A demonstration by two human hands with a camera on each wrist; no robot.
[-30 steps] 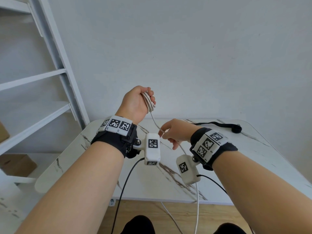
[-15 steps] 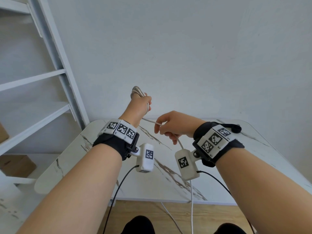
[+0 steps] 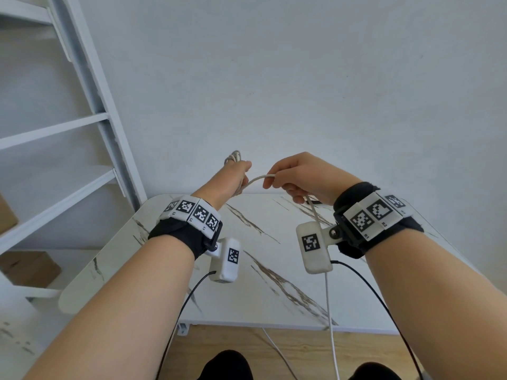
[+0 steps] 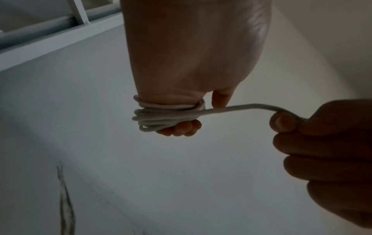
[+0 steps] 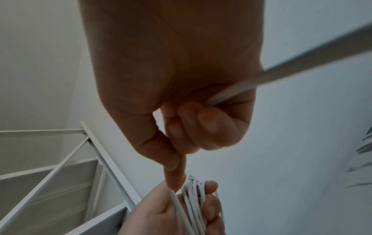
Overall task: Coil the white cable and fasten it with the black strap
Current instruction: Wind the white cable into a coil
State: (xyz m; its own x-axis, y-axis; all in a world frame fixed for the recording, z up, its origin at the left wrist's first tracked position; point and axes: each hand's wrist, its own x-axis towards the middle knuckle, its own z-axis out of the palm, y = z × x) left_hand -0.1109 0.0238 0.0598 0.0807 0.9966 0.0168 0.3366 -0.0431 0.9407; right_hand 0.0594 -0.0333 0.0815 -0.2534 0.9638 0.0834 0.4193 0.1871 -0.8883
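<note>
One cable [image 3: 258, 179], two hands. The left hand [image 3: 229, 181] is raised above the table [image 3: 274, 270], with several loops wound around its fingers [image 4: 181, 129], which curl on the bundle. The right hand [image 3: 304, 176], just beside it, pinches the free run between thumb and forefinger; the slack hangs down past the table edge.

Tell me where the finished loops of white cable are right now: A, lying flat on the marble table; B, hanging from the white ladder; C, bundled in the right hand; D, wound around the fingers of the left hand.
D: the white cable sits in loops around the fingers of the left hand, while the right hand only pinches the free strand.
</note>
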